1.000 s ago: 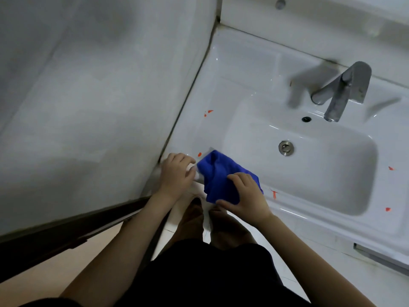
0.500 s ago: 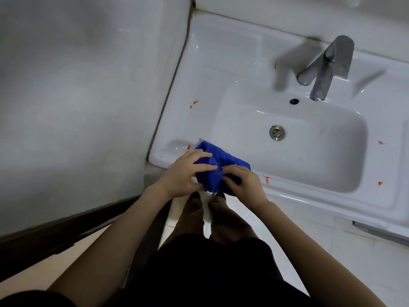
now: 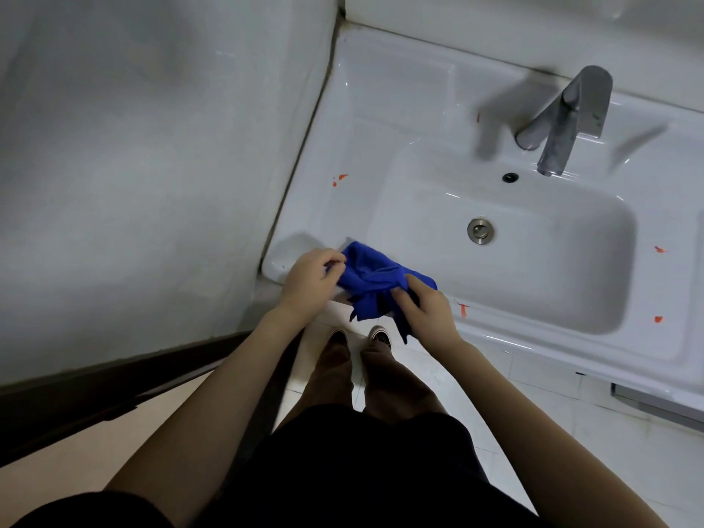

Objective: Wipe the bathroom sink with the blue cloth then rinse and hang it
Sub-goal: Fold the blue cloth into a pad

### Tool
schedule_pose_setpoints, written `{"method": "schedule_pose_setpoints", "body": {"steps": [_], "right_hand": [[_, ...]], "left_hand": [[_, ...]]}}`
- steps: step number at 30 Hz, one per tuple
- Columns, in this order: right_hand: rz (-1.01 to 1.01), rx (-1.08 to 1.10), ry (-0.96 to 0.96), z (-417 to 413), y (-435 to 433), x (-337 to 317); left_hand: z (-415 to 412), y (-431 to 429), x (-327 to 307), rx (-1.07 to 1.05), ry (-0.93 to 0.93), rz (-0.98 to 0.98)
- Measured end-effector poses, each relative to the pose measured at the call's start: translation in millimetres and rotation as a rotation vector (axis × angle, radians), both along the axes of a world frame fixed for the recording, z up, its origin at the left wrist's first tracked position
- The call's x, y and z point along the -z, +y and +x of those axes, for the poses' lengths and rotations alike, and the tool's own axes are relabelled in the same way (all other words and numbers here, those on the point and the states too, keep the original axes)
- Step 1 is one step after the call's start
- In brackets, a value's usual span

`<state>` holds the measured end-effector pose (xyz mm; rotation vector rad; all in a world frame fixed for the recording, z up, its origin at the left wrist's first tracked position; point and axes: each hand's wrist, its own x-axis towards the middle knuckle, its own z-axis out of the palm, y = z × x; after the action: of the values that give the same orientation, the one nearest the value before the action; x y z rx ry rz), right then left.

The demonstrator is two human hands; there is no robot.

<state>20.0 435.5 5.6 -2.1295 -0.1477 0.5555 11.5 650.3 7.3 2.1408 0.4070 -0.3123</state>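
Observation:
The blue cloth (image 3: 375, 280) is bunched over the near left rim of the white sink (image 3: 381, 154), with loose corners hanging past the edge. My left hand (image 3: 310, 283) pinches its left end. My right hand (image 3: 424, 308) grips its right end. Small orange stains (image 3: 339, 179) dot the sink's left ledge, and more of them lie on the front rim (image 3: 463, 309) and the right side (image 3: 658, 319). The basin holds a metal drain (image 3: 480, 230).
A grey metal faucet (image 3: 560, 123) stands at the back of the sink, with an overflow hole (image 3: 509, 177) below its spout. A white wall (image 3: 152, 146) runs close along the sink's left side. A metal bar (image 3: 655, 403) sticks out under the sink at right. My shoes (image 3: 360, 337) stand on the tiled floor.
My left hand left the sink's corner and took hold of the cloth's left end. The cloth has loosened between both hands, with corners now hanging down. The view shifted slightly.

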Motion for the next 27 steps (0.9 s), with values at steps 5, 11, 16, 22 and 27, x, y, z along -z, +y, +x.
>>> {"method": "schedule_pose_setpoints", "body": {"steps": [5, 11, 16, 22, 27], "right_hand": [[0.032, -0.090, 0.049, -0.5, -14.0, 0.5], [0.221, -0.097, 0.241, 9.3, -24.7, -17.6], [0.403, 0.165, 0.377, 13.2, -23.9, -24.3], [0.532, 0.304, 0.507, 22.7, -15.2, -34.7], [0.551, 0.572, 0.638, 39.3, -19.2, -34.6]], "left_hand": [[11.4, 3.4, 9.1, 0.155, 0.190, 0.328], [15.3, -4.8, 6.3, 0.211, 0.284, 0.244], [-0.8, -9.0, -5.8, -0.021, 0.111, -0.293], [-11.5, -8.2, -20.7, -0.366, 0.088, -0.769], [-4.2, 6.0, -16.8, -0.645, 0.158, -0.670]]}}
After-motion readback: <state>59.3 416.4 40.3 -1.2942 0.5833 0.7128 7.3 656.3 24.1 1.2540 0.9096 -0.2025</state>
